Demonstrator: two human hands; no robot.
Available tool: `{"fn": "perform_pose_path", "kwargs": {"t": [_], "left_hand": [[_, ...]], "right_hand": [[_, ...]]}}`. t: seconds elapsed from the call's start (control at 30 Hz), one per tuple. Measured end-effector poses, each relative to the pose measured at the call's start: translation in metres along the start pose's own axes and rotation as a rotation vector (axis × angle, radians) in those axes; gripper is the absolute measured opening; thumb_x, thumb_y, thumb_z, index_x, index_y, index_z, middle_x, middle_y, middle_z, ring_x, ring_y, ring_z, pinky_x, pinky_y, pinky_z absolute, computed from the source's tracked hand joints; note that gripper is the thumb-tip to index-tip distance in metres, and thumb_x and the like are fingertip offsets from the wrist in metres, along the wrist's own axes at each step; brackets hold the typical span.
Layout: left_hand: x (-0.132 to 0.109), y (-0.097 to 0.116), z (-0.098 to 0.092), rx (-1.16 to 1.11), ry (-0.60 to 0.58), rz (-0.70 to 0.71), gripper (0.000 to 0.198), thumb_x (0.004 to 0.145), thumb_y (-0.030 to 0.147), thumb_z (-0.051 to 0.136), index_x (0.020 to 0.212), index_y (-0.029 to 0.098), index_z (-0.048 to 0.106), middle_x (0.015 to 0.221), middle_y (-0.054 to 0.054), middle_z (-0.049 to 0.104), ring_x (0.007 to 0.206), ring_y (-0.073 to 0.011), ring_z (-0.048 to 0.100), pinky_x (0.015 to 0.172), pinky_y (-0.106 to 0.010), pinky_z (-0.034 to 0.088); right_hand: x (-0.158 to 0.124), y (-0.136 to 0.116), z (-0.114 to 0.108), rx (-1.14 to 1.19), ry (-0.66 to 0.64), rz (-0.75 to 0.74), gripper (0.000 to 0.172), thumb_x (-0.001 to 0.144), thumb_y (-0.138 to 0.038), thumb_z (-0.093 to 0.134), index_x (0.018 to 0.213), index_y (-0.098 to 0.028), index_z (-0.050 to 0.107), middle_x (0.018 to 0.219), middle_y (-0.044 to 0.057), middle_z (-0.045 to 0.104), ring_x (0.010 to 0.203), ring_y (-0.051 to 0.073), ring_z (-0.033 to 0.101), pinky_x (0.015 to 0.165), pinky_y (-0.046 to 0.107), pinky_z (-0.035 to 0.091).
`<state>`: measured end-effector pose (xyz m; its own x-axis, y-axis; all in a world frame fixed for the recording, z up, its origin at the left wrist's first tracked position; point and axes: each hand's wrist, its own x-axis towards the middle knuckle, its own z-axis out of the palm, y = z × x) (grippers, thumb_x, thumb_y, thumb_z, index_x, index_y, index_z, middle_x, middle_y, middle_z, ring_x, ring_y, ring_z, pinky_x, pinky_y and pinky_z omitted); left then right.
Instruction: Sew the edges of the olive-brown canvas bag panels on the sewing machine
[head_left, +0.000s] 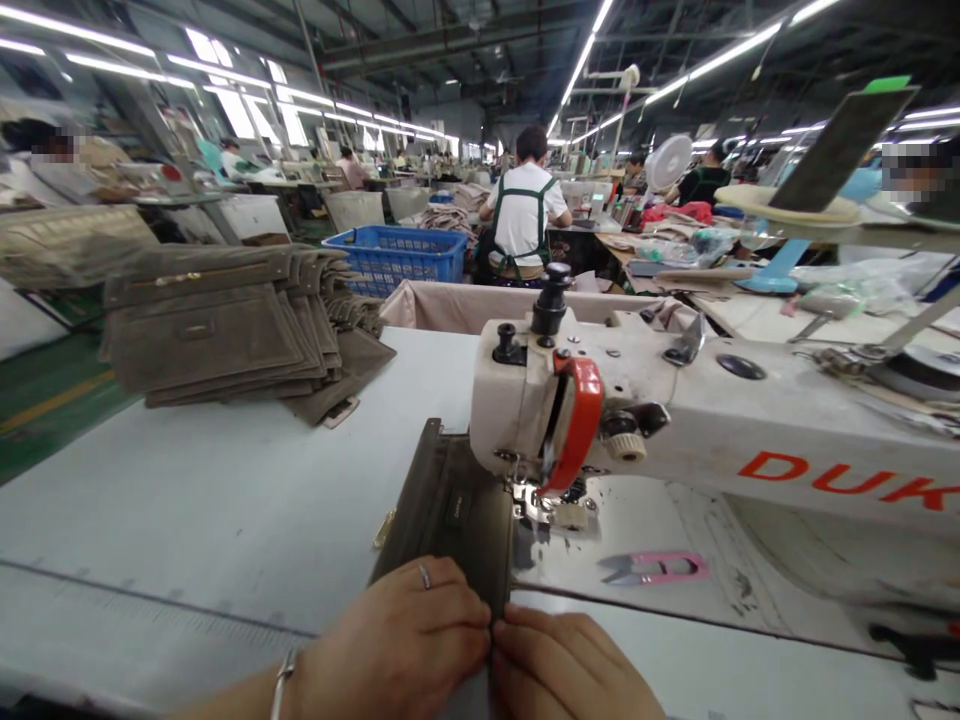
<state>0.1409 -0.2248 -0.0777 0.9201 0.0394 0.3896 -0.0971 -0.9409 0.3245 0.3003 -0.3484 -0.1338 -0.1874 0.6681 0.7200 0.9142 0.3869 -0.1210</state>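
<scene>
A dark olive fabric bag panel lies on the white table, its right edge running under the presser foot of a white sewing machine. My left hand, with a ring and a bracelet, pinches the near end of the panel. Close against it, my right hand grips the same edge with its fingertips. Both hands sit in front of the needle area, thumbs mostly hidden. A gold-coloured metal piece shows at the panel's left side.
Pink-handled thread snips lie on the machine bed to the right. A pile of similar olive panels rests at the back left. Beyond are a blue basket, a cloth-lined bin and a person in a green apron.
</scene>
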Motion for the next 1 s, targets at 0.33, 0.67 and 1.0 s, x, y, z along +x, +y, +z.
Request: {"fn": "perform_pose_path", "kwargs": {"t": [0.33, 0.67, 1.0], "left_hand": [[0.015, -0.028, 0.0, 0.013, 0.014, 0.017, 0.02, 0.099, 0.014, 0.044, 0.095, 0.015, 0.064, 0.085, -0.002, 0.067, 0.081, -0.0143, 0.06, 0.08, -0.028, 0.05], [0.012, -0.028, 0.005, 0.135, -0.045, -0.052, 0.019, 0.096, 0.008, 0.043, 0.097, 0.016, 0.061, 0.09, -0.004, 0.063, 0.089, -0.0166, 0.057, 0.083, -0.029, 0.049], [0.016, -0.029, 0.006, 0.039, -0.025, -0.001, 0.02, 0.098, 0.008, 0.041, 0.097, 0.013, 0.06, 0.092, -0.003, 0.064, 0.086, -0.0143, 0.055, 0.088, -0.03, 0.047]], "right_hand": [[0.026, 0.026, -0.01, 0.246, -0.151, 0.1, 0.021, 0.099, -0.018, 0.045, 0.103, -0.016, 0.065, 0.1, 0.004, 0.07, 0.094, 0.016, 0.065, 0.077, 0.027, 0.053], [0.021, 0.028, -0.014, 0.3, -0.252, 0.175, 0.014, 0.092, -0.011, 0.052, 0.099, -0.016, 0.062, 0.092, 0.005, 0.064, 0.086, 0.02, 0.057, 0.075, 0.034, 0.049], [0.023, 0.027, -0.017, 0.3, -0.277, 0.195, 0.008, 0.089, -0.012, 0.055, 0.092, -0.017, 0.061, 0.09, 0.005, 0.064, 0.086, 0.02, 0.056, 0.077, 0.035, 0.048]]}}
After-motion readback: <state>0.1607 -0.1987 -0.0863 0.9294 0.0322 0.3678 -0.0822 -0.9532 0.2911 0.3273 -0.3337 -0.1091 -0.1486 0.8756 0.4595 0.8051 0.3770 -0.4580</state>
